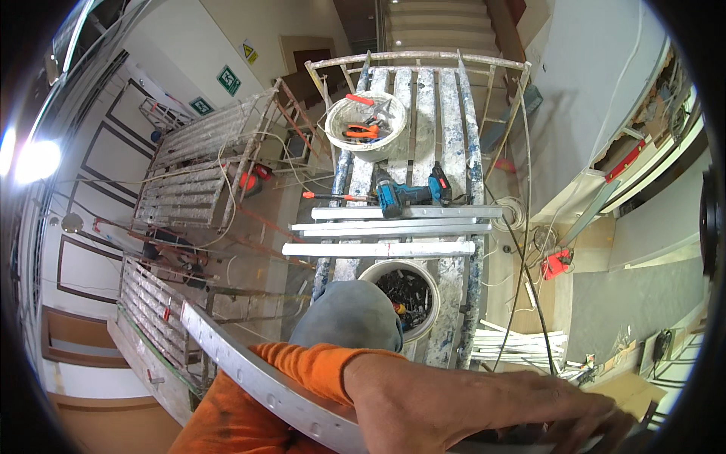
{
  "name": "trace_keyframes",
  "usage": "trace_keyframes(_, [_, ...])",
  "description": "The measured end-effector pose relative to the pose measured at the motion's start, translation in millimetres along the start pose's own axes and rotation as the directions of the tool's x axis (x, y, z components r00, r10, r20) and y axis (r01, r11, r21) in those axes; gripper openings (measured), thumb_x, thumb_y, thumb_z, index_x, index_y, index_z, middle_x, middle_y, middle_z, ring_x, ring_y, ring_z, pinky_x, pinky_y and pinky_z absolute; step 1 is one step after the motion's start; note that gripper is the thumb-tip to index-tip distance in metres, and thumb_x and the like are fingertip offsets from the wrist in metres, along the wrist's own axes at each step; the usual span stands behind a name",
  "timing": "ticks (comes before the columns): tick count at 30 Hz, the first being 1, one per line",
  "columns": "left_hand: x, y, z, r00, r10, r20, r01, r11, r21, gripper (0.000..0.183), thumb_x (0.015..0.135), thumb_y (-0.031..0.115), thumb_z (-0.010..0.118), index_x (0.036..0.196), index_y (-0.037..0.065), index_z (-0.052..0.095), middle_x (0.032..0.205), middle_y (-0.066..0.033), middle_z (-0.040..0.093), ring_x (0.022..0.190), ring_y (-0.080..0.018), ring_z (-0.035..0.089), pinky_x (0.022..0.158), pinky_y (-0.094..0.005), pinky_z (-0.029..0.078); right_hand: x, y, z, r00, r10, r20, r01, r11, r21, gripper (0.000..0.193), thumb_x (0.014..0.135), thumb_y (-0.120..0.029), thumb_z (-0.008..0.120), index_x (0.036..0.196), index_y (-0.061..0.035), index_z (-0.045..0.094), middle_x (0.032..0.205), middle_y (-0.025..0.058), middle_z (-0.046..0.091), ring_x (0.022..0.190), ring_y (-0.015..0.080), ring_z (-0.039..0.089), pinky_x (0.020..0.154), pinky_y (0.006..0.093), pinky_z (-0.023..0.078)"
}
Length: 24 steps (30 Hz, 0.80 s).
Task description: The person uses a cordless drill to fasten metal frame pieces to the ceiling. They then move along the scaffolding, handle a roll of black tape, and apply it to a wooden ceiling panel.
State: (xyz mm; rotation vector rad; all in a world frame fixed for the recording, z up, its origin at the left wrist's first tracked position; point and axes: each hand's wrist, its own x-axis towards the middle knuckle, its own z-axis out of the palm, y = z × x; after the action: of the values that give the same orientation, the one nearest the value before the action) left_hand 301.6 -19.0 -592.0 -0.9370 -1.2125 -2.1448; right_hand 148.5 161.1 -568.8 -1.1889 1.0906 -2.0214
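Note:
My left arm, in an orange sleeve [306,368], reaches across the lower edge toward the right. My left hand [469,401] is bent over, its fingers curled down at the lower right. A long punched metal profile [257,382] slants from the left, across the sleeve and beneath my wrist. My fingers seem to be closed on its far stretch, though the bottom rim partly hides the grip. My right hand does not show. Past my grey-clad knee [344,318], a white bucket [432,314] holds many small dark pieces. Metal profiles [378,250] lie across the platform beyond it.
On the slatted, paint-stained platform [452,113] lie blue cordless power tools [401,193] and a red-tipped tool [333,197]. A white bucket [367,148] of hand tools stands farther off. Scaffold platforms [181,181] stand left; cables [522,287] hang right, near white strips [522,344].

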Motion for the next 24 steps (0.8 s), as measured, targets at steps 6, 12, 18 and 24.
trace_keyframes(6, [11.1, -7.9, -4.0, 0.986, 0.01, 0.166, -0.055, 0.961, 0.271, 0.124, 0.083, 0.085, 0.055, 0.158, -0.008, 0.026, 0.157, -0.0322, 0.037, 0.144, -0.0464, 0.037, 0.116, -0.0588, 0.031, -7.2, 17.2, -23.8, 0.952, -0.008, -0.305, 0.066, 0.982, 0.18, 0.038, 0.098, -0.025, 0.061, 0.126, -0.0027, 0.051, 0.108, 0.0134, 0.06, 0.096, 0.0237, 0.062, 0.08, 0.0348, 0.056])
trace_keyframes(12, [26.9, -6.8, 3.9, 0.977, 0.055, 0.208, -0.108, 0.961, 0.253, 0.124, 0.081, 0.089, 0.053, 0.156, -0.008, 0.032, 0.154, -0.0298, 0.044, 0.143, -0.0432, 0.042, 0.117, -0.0563, 0.032, -36.5, 27.0, -136.8, 0.948, 0.219, -0.232, -0.116, 0.914, 0.389, 0.044, 0.1, -0.022, 0.059, 0.136, -0.0039, 0.041, 0.107, 0.01, 0.052, 0.099, 0.0177, 0.059, 0.083, 0.0282, 0.059])
trace_keyframes(18, [16.0, 8.9, -0.5, 0.952, -0.125, 0.279, 0.064, 0.974, 0.219, 0.121, 0.081, 0.086, 0.058, 0.155, -0.008, 0.035, 0.149, -0.03, 0.049, 0.136, -0.0437, 0.05, 0.111, -0.0519, 0.042, -96.4, 41.9, -330.4, 0.814, 0.122, -0.568, 0.02, 0.971, 0.237, 0.05, 0.09, -0.034, 0.069, 0.132, -0.0076, 0.059, 0.121, 0.0167, 0.062, 0.1, 0.033, 0.066, 0.079, 0.0435, 0.057])
trace_keyframes(24, [0.0, 4.5, 17.8, 0.92, -0.273, 0.281, 0.32, 0.938, -0.135, 0.117, 0.08, 0.082, 0.065, 0.156, -0.004, 0.037, 0.151, -0.0261, 0.049, 0.133, -0.0397, 0.054, 0.107, -0.0495, 0.047, -140.3, 57.6, -485.2, 0.683, -0.196, -0.703, -0.193, 0.88, -0.433, 0.043, 0.101, -0.028, 0.063, 0.131, -0.0019, 0.046, 0.116, 0.0083, 0.059, 0.099, 0.0204, 0.061, 0.084, 0.0356, 0.06])
